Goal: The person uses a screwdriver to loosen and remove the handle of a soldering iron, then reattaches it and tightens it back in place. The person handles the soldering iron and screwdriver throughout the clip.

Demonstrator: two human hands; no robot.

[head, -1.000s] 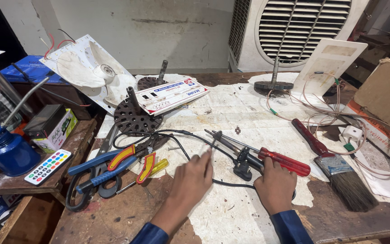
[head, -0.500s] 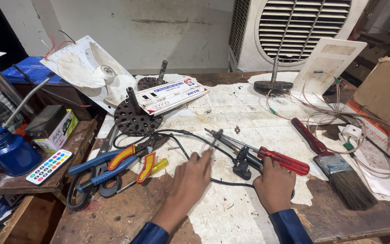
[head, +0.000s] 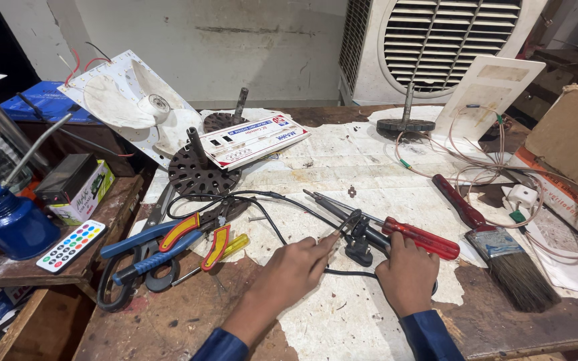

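My left hand (head: 294, 269) reaches right across the bench, and its fingertips pinch the thin lead beside a black plug (head: 358, 250). The plug's black cable (head: 262, 196) loops away to the left and also runs under my right hand (head: 407, 275). That hand is curled in a fist just right of the plug and seems closed on the cable. A red-handled screwdriver (head: 423, 238) lies right behind its knuckles, with a second dark-shafted tool beside it. Both sleeves are blue.
Blue-handled pliers (head: 143, 249) and red-and-yellow cutters (head: 219, 244) lie left of my hands. A paintbrush (head: 511, 262) and copper wire loops (head: 503, 167) are on the right. A perforated rotor disc (head: 202, 175), a white fan blade (head: 128, 103), an air cooler (head: 436, 40), a blue oil can (head: 9, 226) and a remote (head: 71, 245) surround them.
My left hand has slid a little to the right, bringing its fingertips up to the plug's lead. The right hand has stayed where it was.
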